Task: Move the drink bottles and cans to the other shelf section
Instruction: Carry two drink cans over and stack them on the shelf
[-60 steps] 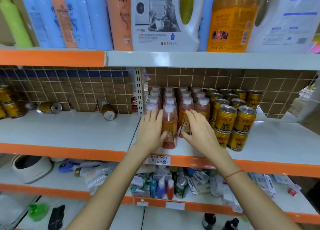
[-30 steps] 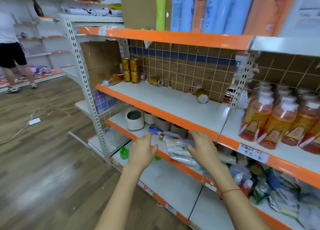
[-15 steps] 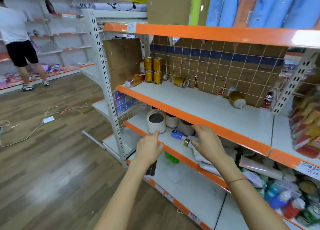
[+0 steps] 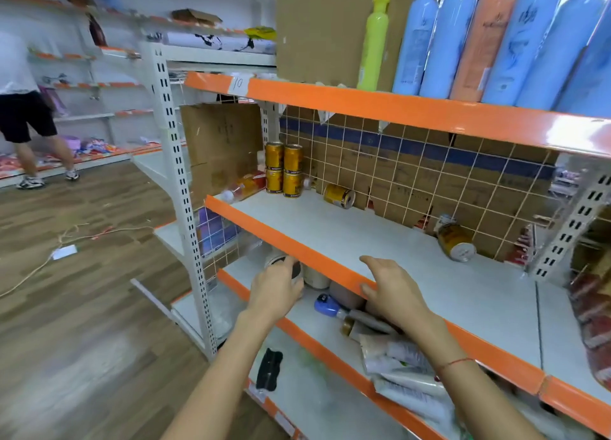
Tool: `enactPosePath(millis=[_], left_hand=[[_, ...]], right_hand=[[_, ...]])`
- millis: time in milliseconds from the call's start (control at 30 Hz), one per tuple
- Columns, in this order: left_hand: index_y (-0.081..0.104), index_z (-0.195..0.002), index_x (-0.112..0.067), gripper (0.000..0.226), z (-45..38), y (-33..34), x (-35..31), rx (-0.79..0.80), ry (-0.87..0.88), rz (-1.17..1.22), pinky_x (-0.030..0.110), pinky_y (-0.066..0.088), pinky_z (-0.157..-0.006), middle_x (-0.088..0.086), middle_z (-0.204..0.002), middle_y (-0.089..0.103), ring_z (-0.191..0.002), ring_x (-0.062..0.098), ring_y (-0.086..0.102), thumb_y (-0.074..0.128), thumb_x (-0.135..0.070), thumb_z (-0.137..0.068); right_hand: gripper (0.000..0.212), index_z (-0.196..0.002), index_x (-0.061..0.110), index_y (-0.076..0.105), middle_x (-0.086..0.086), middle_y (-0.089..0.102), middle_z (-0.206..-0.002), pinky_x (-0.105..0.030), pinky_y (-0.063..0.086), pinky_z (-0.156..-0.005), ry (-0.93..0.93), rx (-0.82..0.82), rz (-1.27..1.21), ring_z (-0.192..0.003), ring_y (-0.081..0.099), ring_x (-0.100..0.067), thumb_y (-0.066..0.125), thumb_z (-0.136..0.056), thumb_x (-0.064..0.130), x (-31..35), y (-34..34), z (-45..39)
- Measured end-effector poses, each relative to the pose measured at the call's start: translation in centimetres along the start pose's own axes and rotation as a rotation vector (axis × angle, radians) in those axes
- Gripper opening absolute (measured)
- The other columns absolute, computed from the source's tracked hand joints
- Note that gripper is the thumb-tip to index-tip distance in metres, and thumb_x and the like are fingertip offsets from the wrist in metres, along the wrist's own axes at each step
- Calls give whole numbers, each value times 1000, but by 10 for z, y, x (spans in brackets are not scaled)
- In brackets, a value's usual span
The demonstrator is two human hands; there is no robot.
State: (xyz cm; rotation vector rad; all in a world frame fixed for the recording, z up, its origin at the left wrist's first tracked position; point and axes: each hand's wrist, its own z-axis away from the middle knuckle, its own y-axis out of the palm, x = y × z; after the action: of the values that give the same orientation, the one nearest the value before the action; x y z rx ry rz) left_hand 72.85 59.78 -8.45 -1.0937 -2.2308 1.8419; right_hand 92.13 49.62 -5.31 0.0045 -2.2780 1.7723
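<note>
Both hands reach forward holding nothing: the left hand [image 4: 277,290] hovers below the shelf's orange front edge [image 4: 264,231] with fingers loosely extended and close together, and the right hand [image 4: 393,290] sits at that edge, fingers relaxed and slightly spread. On the white shelf [image 4: 380,241], four gold cans [image 4: 283,170] stand upright at the back left corner, stacked two on two. Just left of them a drink bottle [image 4: 244,186] lies on its side, long axis running along the shelf, cap toward the left end. A single can [image 4: 339,195] lies tipped near the wire back, and another can [image 4: 455,241] lies farther right, its end facing forward. Blurred orange bottles [image 4: 591,324] fill the right section.
</note>
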Motion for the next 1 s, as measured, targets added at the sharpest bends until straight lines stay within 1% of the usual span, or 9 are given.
enactPosePath(millis=[200,300,467,600,667,733,867,933,1000], left_hand=[[50,-125,-16,35,-29,11,18,9,-24,50,35,51,-74,5,-111,65,-101,26,60,50,-31,-94],[49,-129,-19,37,-49,17,28,22,-25,91,38,52,-78,6,-113,64,-103,27,61,50,-32,-94],[51,-127,-18,35,-84,13,49,1,21,148,37,50,-77,5,-110,63,-101,25,58,51,-27,-93],[51,-127,-18,36,-111,5,85,22,60,154,31,46,-74,5,-114,62,-102,22,59,53,-30,-94],[50,-130,-15,39,-126,-3,104,41,72,135,31,45,-79,8,-118,61,-107,24,58,53,-28,-93],[44,-137,-13,48,-141,-9,121,68,80,114,36,46,-90,10,-125,59,-115,26,55,54,-28,-92],[39,-141,-15,52,-163,-18,143,121,76,78,43,46,-93,11,-131,53,-118,28,54,54,-28,-92],[39,-140,-14,52,-175,-20,149,140,79,83,41,45,-93,11,-133,49,-116,28,53,54,-25,-92],[40,-140,-14,53,-189,-22,154,183,76,146,35,42,-97,9,-139,42,-120,25,49,56,-22,-90]], right_hand=[[51,-141,17,41,-5,53,-135,-31,39,-95,31,40,-16,-125,44,-24,52,-92,23,-10,13,-28],[52,-141,17,40,-5,53,-135,-31,39,-96,54,42,-2,-125,44,-24,53,-91,22,-14,18,-42],[52,-141,19,39,-5,54,-132,-32,40,-93,109,18,13,-122,46,-24,54,-92,24,-6,31,-71],[52,-141,19,36,-6,54,-130,-33,42,-92,132,-1,-7,-121,46,-25,53,-93,26,20,44,-108],[52,-141,19,35,-7,52,-132,-34,42,-93,138,-10,-25,-122,45,-25,53,-93,25,36,50,-129],[53,-141,18,35,-7,51,-134,-34,42,-93,149,-12,-35,-124,44,-26,54,-92,25,50,55,-148],[54,-141,18,36,-8,51,-135,-36,44,-91,168,-19,-45,-123,46,-27,55,-91,25,70,62,-180],[54,-141,17,35,-9,50,-135,-36,45,-89,180,-13,-58,-123,46,-28,55,-91,24,75,63,-195],[56,-142,17,34,-11,47,-138,-37,44,-91,197,-16,-116,-125,44,-29,55,-91,23,78,62,-211]])
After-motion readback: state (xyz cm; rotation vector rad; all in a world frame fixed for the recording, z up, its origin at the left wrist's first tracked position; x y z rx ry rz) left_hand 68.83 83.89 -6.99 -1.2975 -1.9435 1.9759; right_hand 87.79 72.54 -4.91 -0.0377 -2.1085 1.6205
